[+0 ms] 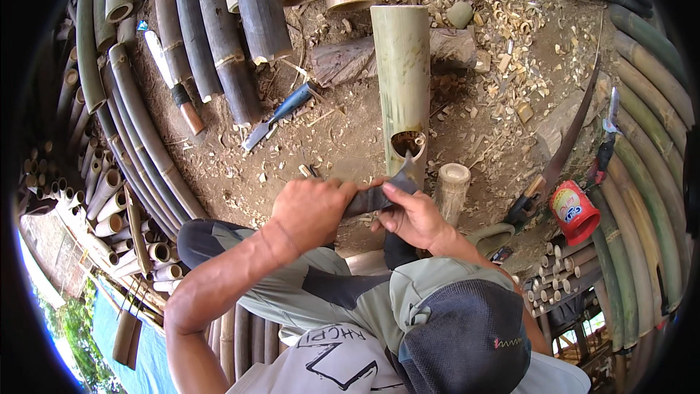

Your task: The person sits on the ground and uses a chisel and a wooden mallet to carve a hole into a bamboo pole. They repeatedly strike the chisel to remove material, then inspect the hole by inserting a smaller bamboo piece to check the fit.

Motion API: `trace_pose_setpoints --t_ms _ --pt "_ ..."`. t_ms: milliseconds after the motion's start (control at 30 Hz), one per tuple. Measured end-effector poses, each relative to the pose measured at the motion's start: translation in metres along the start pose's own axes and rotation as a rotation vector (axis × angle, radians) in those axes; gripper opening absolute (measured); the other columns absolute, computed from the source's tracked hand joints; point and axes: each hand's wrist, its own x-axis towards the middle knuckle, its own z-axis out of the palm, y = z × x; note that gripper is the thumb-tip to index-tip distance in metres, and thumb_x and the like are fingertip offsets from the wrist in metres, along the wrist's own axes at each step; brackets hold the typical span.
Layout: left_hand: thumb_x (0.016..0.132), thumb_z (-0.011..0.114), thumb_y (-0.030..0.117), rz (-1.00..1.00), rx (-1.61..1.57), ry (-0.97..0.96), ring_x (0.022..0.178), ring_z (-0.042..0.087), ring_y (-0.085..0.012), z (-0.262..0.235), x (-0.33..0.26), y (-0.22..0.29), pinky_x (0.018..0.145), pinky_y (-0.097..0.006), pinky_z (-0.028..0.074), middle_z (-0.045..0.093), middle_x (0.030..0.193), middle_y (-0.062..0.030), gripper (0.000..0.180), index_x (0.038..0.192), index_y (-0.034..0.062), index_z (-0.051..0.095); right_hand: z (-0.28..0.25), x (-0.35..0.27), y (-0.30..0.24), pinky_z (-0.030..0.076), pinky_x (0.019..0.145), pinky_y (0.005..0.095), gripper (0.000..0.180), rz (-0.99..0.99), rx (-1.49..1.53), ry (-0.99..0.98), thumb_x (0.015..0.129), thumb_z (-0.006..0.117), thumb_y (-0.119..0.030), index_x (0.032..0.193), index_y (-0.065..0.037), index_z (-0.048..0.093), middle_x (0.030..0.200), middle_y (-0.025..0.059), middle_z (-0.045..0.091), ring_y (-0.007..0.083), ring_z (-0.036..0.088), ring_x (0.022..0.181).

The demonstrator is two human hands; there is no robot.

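Observation:
A dark grey, broad-bladed knife (364, 201) lies slantwise between my hands, its pointed tip at the opening cut in an upright-looking pale bamboo tube (403, 66). My left hand (310, 208) is closed around its rear part, which the fingers mostly cover. My right hand (419, 215) grips it nearer the tip, thumb pressed on top. The tube's dark opening (408, 144) shows a light rim and some loose bits inside. Whether the tip touches the rim, I cannot tell. The tube's middle passes over a short log (346, 60).
A blue-handled chisel-like tool (292, 102) and a wood-handled knife (191, 113) lie left. On the right are a short bamboo piece (452, 190), a curved saw (572, 142), another knife (605, 149) and a red container (580, 219). Bamboo poles (219, 44) surround the chip-strewn ground.

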Motion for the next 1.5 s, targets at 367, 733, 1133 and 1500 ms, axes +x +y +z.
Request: trace_pose_setpoints --t_ms 367,733,1133,1500 --pt "0.077 0.068 0.017 -0.284 -0.847 0.159 0.079 0.065 -0.0481 0.110 0.027 0.075 0.074 -0.054 0.053 0.067 0.087 -0.0291 0.041 0.111 0.0013 0.051 -0.012 -0.006 -0.005 0.051 0.069 0.0408 0.034 -0.235 -1.086 0.625 0.096 0.055 -0.028 0.103 0.003 0.066 0.078 0.0156 0.071 0.0282 0.067 0.068" --pt "0.075 0.078 0.025 -0.446 -1.016 0.381 0.075 0.072 -0.0334 0.127 0.015 0.041 0.070 -0.043 0.056 0.070 0.079 -0.0201 0.033 0.096 0.0026 0.067 0.014 0.023 0.004 0.053 0.062 0.0426 0.028 -0.102 -1.174 0.397 0.100 0.048 -0.024 0.097 0.002 0.059 0.069 0.0141 0.067 0.0278 0.070 0.066" --pt "0.078 0.073 0.024 0.046 0.515 -0.137 0.070 0.071 -0.0196 -0.122 0.081 0.066 0.058 -0.036 0.053 0.072 0.073 -0.0051 0.013 0.074 0.0117 0.073 0.030 0.017 -0.026 0.056 0.091 0.0439 0.036 -0.218 0.504 -0.014 0.106 0.037 -0.036 0.117 -0.011 0.060 0.099 0.0075 0.070 0.0248 0.072 0.086" --pt "0.073 0.074 0.025 0.055 0.214 -0.292 0.072 0.070 -0.0328 -0.087 0.063 -0.021 0.066 -0.044 0.056 0.070 0.074 -0.0122 0.016 0.083 0.0123 0.074 0.004 0.020 0.000 0.057 0.077 0.0405 0.025 0.022 0.337 -0.146 0.103 0.051 -0.027 0.112 -0.008 0.065 0.089 -0.0004 0.071 0.0161 0.066 0.068"
